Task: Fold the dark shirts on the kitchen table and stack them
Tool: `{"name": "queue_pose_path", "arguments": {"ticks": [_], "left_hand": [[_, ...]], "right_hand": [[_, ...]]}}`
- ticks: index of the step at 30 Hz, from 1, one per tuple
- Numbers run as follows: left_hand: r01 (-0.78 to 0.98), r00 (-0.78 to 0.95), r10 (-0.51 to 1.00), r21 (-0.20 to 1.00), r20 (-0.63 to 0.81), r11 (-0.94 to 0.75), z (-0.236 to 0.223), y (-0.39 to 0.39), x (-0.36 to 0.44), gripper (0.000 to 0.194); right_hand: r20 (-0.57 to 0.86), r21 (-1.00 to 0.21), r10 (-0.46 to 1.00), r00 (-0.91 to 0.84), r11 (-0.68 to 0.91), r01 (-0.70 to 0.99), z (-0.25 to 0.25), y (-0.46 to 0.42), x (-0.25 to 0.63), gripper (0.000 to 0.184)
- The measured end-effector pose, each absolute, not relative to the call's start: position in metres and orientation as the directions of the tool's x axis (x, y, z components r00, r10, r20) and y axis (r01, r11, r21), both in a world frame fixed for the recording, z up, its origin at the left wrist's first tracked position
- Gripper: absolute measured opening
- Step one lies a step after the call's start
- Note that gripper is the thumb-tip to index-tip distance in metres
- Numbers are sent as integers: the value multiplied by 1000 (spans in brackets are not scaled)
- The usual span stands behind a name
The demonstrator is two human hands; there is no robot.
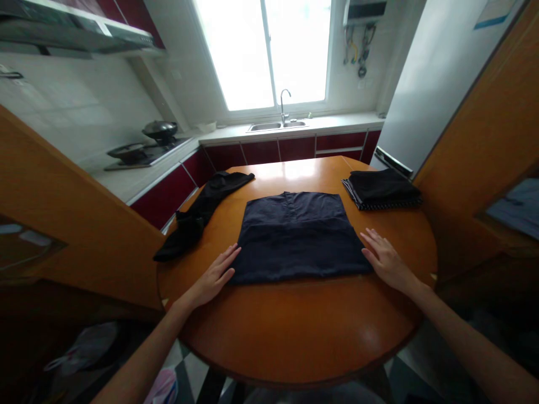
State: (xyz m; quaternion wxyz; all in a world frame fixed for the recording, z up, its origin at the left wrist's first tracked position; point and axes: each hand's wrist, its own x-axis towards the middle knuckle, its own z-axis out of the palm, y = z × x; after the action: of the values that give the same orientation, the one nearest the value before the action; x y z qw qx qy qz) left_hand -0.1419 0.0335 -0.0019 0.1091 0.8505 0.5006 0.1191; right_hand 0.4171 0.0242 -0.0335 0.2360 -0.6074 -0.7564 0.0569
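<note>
A dark navy garment (297, 241) lies folded on the wooden table (303, 331), its front edge straight and a seam across its middle. My left hand (215, 276) is at the garment's left edge, palm down with fingers stretched out. At the right edge, my right hand (386, 259) lies the same way, fingers spread and the thumb near the cloth. Neither hand grips anything. Whether the fingertips press on the cloth or only rest beside it, I cannot tell.
A crumpled black garment (206, 207) lies at the table's left. Several folded dark cloths are stacked in a pile (382, 189) at the back right. Behind the table are a sink (265, 127), a stove with pans (160, 130) and a fridge (433, 73). Wooden door frames flank the table.
</note>
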Motion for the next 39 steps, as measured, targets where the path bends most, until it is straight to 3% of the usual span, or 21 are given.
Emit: {"name": "queue_pose_path", "arguments": {"ticks": [5, 8, 14, 18, 21, 24, 27, 29, 31, 34, 39], "left_hand": [[845, 461, 881, 251, 109, -473, 8, 86, -96, 60], [823, 470, 866, 270, 170, -500, 10, 126, -59, 60], [855, 375, 912, 319, 164, -409, 9, 182, -17, 32], [798, 453, 887, 401, 91, -449, 9, 196, -16, 39], [775, 490, 870, 431, 53, -462, 10, 200, -20, 49], [803, 506, 863, 368, -7, -468, 15, 200, -20, 49], [876, 455, 891, 179, 0, -447, 20, 194, -11, 39], [887, 445, 890, 89, 102, -453, 20, 188, 0, 34], [853, 494, 846, 76, 200, -516, 13, 180, 16, 41], [776, 594, 780, 114, 197, -620, -6, 170, 36, 53], [807, 554, 824, 168, 115, -566, -26, 168, 31, 61]], "right_hand": [[257, -355, 923, -288, 367, 860, -17, 73, 377, 54], [190, -351, 933, -307, 357, 866, -14, 108, 353, 52], [164, -361, 956, -243, 287, 887, -8, 159, 336, 33], [98, -389, 972, -212, 234, 891, -2, 173, 340, 28], [12, -437, 968, -249, 230, 870, 1, 180, 345, 37], [-67, -352, 976, -207, 171, 920, 4, 180, 344, 37], [35, -183, 991, -128, 132, 974, 8, 173, 330, 28], [185, -146, 970, -158, 186, 972, 8, 164, 314, 33], [272, -171, 926, -261, 313, 934, 3, 157, 295, 42], [221, -218, 886, -408, 453, 865, -11, 151, 273, 54], [111, -230, 897, -427, 441, 867, -30, 158, 281, 65]]}}
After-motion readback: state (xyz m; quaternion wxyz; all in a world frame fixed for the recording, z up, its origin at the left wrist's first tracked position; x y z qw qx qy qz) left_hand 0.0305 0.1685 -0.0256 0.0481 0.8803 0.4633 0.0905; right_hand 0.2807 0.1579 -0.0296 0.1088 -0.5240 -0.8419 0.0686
